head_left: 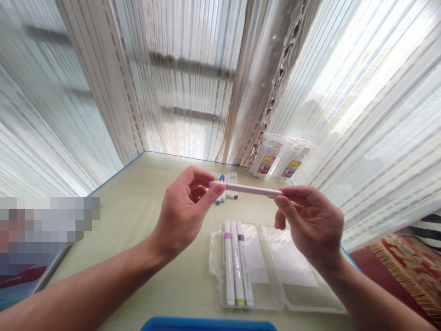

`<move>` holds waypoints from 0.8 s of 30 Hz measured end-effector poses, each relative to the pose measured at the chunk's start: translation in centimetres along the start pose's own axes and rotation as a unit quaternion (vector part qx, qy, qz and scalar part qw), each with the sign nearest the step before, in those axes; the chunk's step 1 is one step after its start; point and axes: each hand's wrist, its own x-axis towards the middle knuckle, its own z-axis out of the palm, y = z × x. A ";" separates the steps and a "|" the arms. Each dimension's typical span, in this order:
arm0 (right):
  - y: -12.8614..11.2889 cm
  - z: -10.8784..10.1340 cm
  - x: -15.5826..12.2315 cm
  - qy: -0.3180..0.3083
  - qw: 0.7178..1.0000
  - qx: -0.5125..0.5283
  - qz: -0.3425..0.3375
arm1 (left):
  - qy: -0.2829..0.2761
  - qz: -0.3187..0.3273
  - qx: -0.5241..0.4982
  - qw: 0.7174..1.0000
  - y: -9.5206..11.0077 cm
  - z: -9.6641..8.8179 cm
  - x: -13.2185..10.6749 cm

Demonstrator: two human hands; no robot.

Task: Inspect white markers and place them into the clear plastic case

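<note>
A white marker (251, 189) with pink near its ends is stretched level between my two hands, above the table. My left hand (186, 209) pinches its left end between thumb and fingers. At the other end, my right hand (310, 220) pinches the tip the same way. Below them lies an opened clear plastic case (280, 294). In its left half rest a marker with a purple band (228, 266), one with a green end (238, 271) and one with a black band (245, 266). The case's right half holds a pale paper sheet (292, 262).
Behind my hands several white markers (231, 188) with blue, green and dark ends lie in a row on the table (131, 220). Two clear packages (265, 158) stand at the back right. A blue tray edge (210, 323) shows at the front. Sheer curtains (193, 92) hang behind.
</note>
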 end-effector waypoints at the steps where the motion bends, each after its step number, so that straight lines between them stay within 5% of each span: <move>1: 0.0 0.0 0.0 -0.001 1.000 0.000 -0.001 | -0.003 0.003 0.004 1.000 0.0 0.0 0.0; 24: 0.3 0.1 0.2 -0.026 0.999 -0.020 0.002 | -0.029 -0.024 -0.001 0.999 -0.6 0.1 0.0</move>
